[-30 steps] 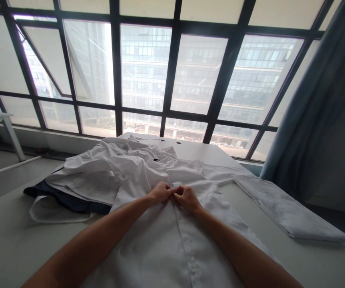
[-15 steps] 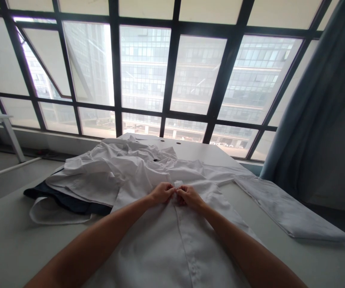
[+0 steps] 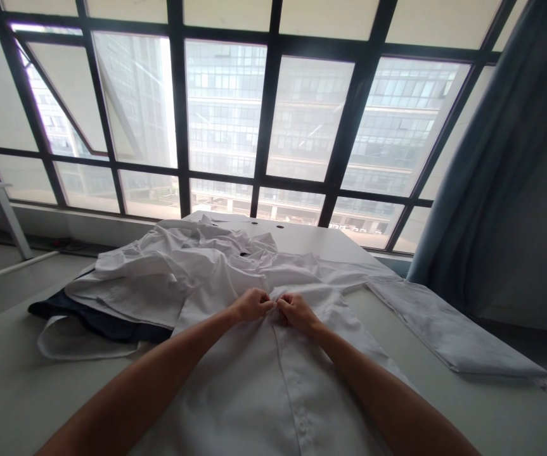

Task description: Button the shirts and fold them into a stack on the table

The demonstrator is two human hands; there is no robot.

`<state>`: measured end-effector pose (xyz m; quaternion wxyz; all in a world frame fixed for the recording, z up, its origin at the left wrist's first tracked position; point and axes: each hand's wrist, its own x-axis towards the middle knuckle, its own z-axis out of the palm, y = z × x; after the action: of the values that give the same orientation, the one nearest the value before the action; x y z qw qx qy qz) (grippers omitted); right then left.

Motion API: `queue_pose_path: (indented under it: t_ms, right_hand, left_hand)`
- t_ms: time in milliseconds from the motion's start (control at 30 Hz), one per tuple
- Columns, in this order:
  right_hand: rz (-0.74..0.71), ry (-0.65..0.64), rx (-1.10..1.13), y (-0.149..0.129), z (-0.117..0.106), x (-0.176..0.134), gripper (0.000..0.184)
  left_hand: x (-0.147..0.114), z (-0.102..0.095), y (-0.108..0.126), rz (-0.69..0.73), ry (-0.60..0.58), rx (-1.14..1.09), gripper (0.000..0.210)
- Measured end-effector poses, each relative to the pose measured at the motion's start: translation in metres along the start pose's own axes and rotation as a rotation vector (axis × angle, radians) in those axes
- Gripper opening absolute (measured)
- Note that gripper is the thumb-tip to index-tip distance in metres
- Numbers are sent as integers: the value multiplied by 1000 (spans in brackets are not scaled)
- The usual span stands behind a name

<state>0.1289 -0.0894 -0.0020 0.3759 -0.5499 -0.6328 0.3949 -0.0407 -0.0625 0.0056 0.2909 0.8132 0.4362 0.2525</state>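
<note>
A white shirt point(image 3: 225, 373) lies spread on the table, its front strip running lengthwise toward me. My left hand point(image 3: 254, 305) pinches one edge of the front opening. Right beside it, my right hand point(image 3: 296, 311) is closed on the facing edge, with the fingertips of both hands nearly touching. Whatever small part sits between the fingers, perhaps a button, is hidden. Farther down the strip, small buttons point(image 3: 302, 415) show faintly. A sleeve point(image 3: 340, 272) stretches away to the right beyond my hands.
More crumpled white garments point(image 3: 135, 272) are heaped at the left, over a dark navy cloth point(image 3: 83, 320). On the right lies a folded white garment point(image 3: 454, 326) on the white table point(image 3: 501, 405). A blue-grey curtain point(image 3: 463, 190) hangs at the right, before tall windows.
Both hands stay at the same place on the shirt front, their fingers shifting slightly. The whole view has moved a little, so everything appears slightly farther left.
</note>
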Motion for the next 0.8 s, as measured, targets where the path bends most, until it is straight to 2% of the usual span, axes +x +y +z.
queue_pose_path:
  t_ms: [67, 133, 300, 367, 433, 467, 533, 600, 733, 800]
  right_hand:
    - [-3, -44, -3, 0, -2, -1, 20]
    - [1, -84, -25, 0, -4, -1, 22]
    - [26, -63, -154, -2, -6, 1, 27]
    - [-29, 31, -303, -7, -7, 3, 35]
    - [-108, 178, -512, -15, -9, 8, 36]
    - [-144, 237, -612, -19, -9, 11, 33]
    - [-193, 274, -765, -28, -8, 21, 25]
    - [-226, 232, -857, -36, -4, 33, 19]
    - [-195, 76, -967, -40, 10, 55, 17]
    - [-165, 40, -984, -37, 13, 63, 16]
  left_hand:
    - [-1, 0, -1, -1, 9, 53, 27]
    - [-4, -1, -2, -7, 74, 154, 25]
    - [-6, -10, -9, -77, 245, 355, 21]
    - [-2, -16, -10, -117, 288, 359, 24]
    - [3, -22, -8, -136, 333, 354, 29]
    - [7, -25, -6, -134, 358, 357, 31]
    - [15, -31, -1, -110, 399, 388, 34]
    - [22, -34, 3, -92, 395, 439, 32]
    - [28, -33, -3, -111, 234, 489, 22]
    - [27, -28, -11, -105, 188, 482, 20]
